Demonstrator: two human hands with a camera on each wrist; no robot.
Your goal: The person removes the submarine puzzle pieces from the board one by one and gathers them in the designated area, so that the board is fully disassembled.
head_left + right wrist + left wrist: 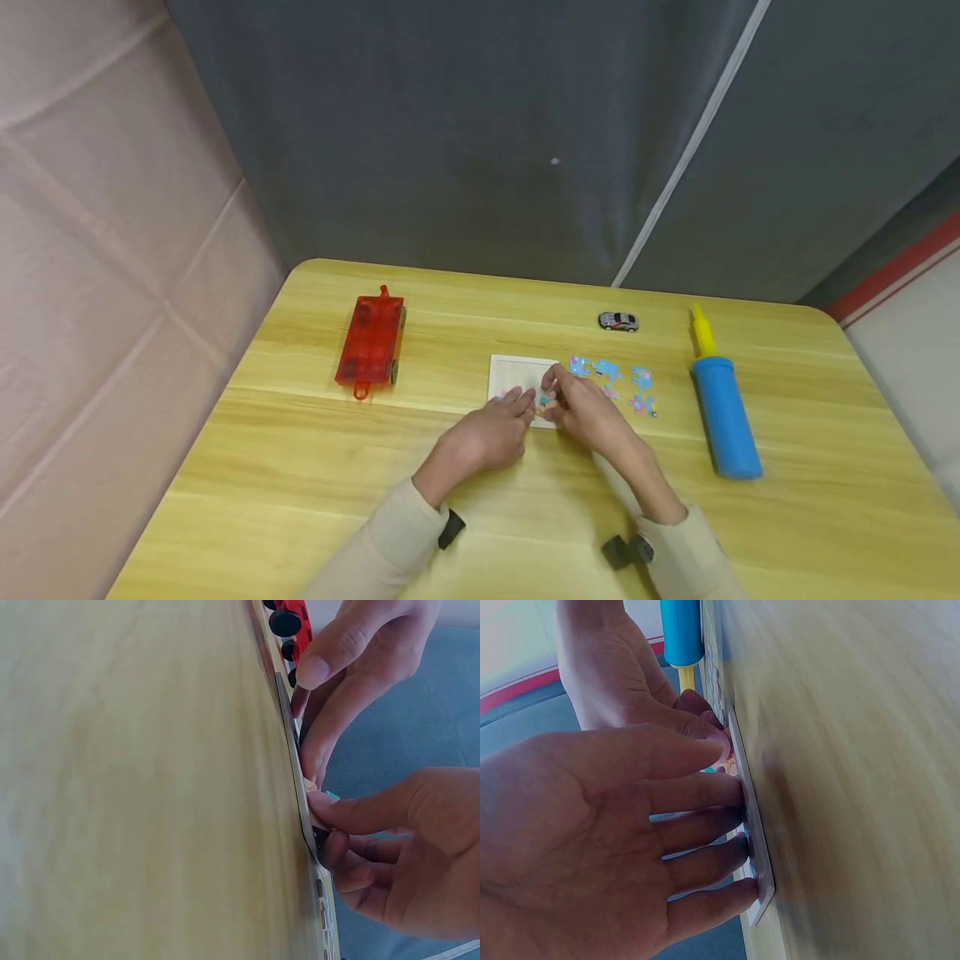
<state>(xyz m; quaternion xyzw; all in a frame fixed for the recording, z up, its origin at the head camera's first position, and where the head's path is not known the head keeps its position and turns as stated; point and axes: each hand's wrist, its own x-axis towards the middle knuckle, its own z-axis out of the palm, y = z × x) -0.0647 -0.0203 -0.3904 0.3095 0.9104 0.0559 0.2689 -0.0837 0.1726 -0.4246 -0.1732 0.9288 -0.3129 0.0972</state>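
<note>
A pale, shallow puzzle tray [501, 367] lies on the table under both hands. My left hand [491, 433] has its fingers extended, the tips resting on puzzle pieces in the tray's near part. In the left wrist view those fingers [705, 829] are spread along the tray's edge. From the right, my right hand [596, 417] pinches a jigsaw piece with teal and orange colours [545, 401] between thumb and fingers, low over the tray. The right wrist view shows that thumb [360, 812] right at the tray's rim; most of the piece is hidden there.
Several loose blue and pink jigsaw pieces [607, 369] lie right of the tray. Behind them stands a small silver toy car [618, 322]. A blue hand pump with a yellow nozzle [726, 417] lies at the right, a red wheeled toy wagon [372, 340] at the left.
</note>
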